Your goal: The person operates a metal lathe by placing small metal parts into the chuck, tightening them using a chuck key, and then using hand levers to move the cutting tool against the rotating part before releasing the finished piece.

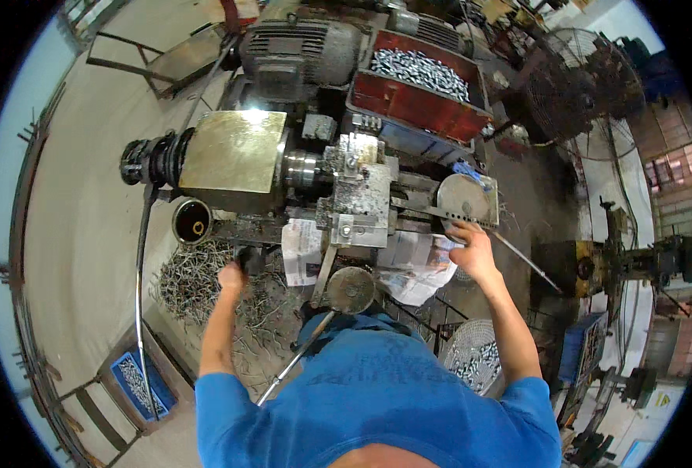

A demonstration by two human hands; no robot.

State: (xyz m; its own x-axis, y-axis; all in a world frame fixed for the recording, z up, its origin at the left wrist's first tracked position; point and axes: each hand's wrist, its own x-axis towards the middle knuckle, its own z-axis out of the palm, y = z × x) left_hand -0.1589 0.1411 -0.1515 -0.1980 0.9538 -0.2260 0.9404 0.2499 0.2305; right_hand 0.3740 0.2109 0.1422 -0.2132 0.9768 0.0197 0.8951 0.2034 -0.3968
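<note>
A small lathe-like machine point(361, 195) stands before me, with a metal headstock cover point(233, 152), a spindle chuck point(303, 169) and a tool slide. At its left front my left hand point(232, 276) is closed beside a dark, blocky part point(249, 259); its fingertips are hidden, so what it grips is unclear. My right hand point(473, 248) hovers or rests at the right end, fingers and thumb apart. It is by a perforated metal bar point(440, 212) and a round metal disc point(461, 195). A second round disc point(351, 288) on a lever sits near my waist.
Curled metal scrap point(194, 285) heaps at the left below a black oil pot point(192, 221). A red bin point(416, 101) of small metal parts stands behind. Newspaper point(415, 269) lies under the slide. A basket point(471, 343), a blue tray point(145, 386) and a large fan point(572, 86) surround me.
</note>
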